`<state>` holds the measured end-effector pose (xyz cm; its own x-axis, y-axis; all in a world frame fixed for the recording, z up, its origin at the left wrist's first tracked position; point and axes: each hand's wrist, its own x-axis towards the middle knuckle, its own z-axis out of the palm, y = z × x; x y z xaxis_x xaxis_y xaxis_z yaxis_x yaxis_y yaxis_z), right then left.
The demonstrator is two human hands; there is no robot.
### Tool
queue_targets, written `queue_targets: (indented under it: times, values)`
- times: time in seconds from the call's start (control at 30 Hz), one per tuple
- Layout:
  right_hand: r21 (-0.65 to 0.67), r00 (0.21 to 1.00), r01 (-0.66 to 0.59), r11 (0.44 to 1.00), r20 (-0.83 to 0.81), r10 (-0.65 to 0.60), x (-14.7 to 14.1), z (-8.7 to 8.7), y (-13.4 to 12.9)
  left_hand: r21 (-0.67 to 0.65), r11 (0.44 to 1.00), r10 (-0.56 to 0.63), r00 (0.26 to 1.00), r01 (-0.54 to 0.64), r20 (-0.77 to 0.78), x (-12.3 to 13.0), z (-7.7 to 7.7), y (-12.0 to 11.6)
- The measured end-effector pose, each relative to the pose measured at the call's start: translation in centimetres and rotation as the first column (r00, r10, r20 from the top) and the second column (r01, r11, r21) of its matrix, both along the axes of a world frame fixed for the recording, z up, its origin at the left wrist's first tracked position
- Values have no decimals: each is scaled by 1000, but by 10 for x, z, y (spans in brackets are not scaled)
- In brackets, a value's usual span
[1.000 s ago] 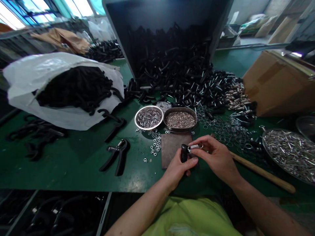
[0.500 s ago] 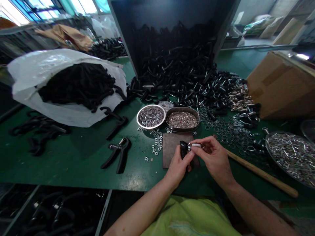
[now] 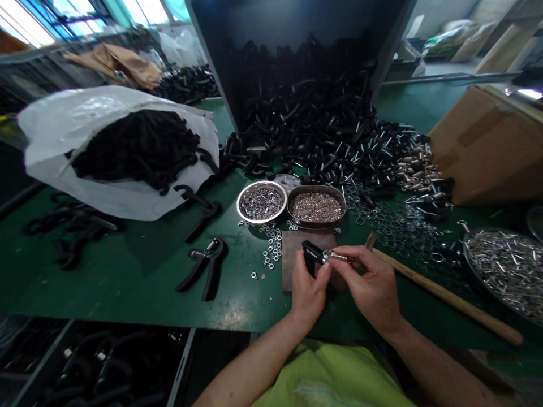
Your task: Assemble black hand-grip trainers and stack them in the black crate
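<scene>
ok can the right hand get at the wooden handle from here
Likely yes: the wooden handle lies close beside the right hand with nothing seen on top of it, though that hand is holding the spring.

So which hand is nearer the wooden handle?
Right. The right hand is beside the far end of the wooden handle; the left hand is farther left, by the metal plate.

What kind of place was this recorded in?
Probably a small assembly workshop: a green workbench holds a heap of black handles, a bowl of small metal parts and a wooden-handled tool.
</scene>
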<state>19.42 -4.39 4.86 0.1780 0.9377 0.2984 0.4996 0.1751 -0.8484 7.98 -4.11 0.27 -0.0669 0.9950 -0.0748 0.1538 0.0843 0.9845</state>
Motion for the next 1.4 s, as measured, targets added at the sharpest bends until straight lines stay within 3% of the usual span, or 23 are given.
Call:
queue_targets:
  times: [0.1,0.23,0.4,0.57,0.8,1.03,1.17,1.27,1.4]
  values:
    - [13,999,-1,1000,54,0,2,3,-2,92,996,15,990,-2,-142,-7,-1,5]
    - [204,958,-135,970,276,75,10,4,-4,127,991,-15,970,47,-243,-17,-2,12]
    - [330,851,-300,895,516,95,18,0,-5,70,987,-130,973,146,-190,-13,-3,6]
    - [287,908,-213,934,411,81,18,2,-5,-25,986,-167,986,167,5,-1,-5,-4]
    - [363,831,-280,889,555,35,27,-10,-15,38,987,-149,983,154,-106,-3,-3,-3]
    - [255,925,-260,931,343,164,25,-11,-10,86,974,-184,957,208,-223,-13,1,3]
    - [326,918,-198,925,392,58,20,-17,-13,122,971,-162,944,204,-288,-16,6,10]
    - [356,938,-137,924,347,6,14,-21,-16,94,969,-200,949,228,-243,-13,11,10]
    - [286,986,-28,958,165,-20,4,-21,-14,12,988,-151,986,153,-76,-3,11,7]
